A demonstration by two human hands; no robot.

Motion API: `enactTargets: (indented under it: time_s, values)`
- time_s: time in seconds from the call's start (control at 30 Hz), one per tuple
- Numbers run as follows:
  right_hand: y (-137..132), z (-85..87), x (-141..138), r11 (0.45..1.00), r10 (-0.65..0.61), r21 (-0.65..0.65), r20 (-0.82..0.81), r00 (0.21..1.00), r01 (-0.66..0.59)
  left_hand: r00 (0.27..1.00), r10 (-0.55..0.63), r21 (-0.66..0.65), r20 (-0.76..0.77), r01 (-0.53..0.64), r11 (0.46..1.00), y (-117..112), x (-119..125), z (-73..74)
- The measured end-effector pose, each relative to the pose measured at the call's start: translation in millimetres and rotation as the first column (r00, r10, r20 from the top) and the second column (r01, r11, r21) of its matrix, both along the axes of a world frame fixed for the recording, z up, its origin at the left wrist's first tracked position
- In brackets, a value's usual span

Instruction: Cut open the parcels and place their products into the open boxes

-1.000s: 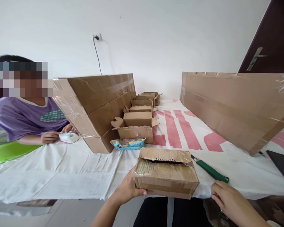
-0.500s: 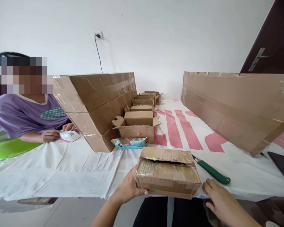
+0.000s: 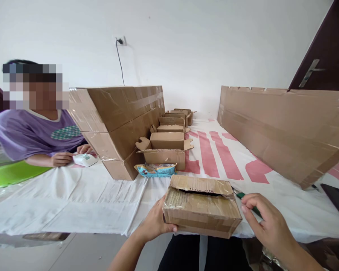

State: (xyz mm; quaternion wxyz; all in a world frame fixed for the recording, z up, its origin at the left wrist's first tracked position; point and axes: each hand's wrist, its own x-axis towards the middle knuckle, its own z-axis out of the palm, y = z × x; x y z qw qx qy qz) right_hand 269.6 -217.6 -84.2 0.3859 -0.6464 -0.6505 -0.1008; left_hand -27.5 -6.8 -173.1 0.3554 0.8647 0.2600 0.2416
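Observation:
A worn, taped cardboard box (image 3: 202, 214) sits at the table's front edge, with a dark gap along its torn top flap. My left hand (image 3: 155, 222) grips its left end, thumb on the front face and the other fingers partly hidden behind. Just right of the box lies a green-handled knife (image 3: 241, 195), its metal end pointing toward the box's far right corner. My right hand (image 3: 268, 218) is closed over the handle, with green showing between thumb and index finger; most of the handle is covered.
Behind the box lies a blue snack packet (image 3: 156, 170), before a row of open cardboard boxes (image 3: 165, 158). Stacked cartons (image 3: 121, 139) stand left, a large cardboard panel (image 3: 277, 131) right. A dark flat object (image 3: 337, 201) lies far right. Across the left side, a co-worker (image 3: 36, 131) handles a white object (image 3: 85, 160).
My right hand has moved up from beside the box's lower right corner and closed over the green knife handle. My left hand keeps its hold on the box. The view has shifted slightly.

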Motion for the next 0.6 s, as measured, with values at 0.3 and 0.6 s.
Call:
enactTargets:
  time_s: [0.3,0.6]
  values:
    - [32.8,22.7,-40.2,0.979,0.156,-0.172,0.285,0.946,-0.110,1.000,-0.008,-0.035,-0.010,0.008,0.999,0.8,0.3,2.1]
    - [35.5,16.6,-39.3,0.974,0.106,-0.225,0.376,0.921,-0.021,1.000,0.010,-0.060,-0.016,-0.011,0.998,4.2,-1.5,-6.1]
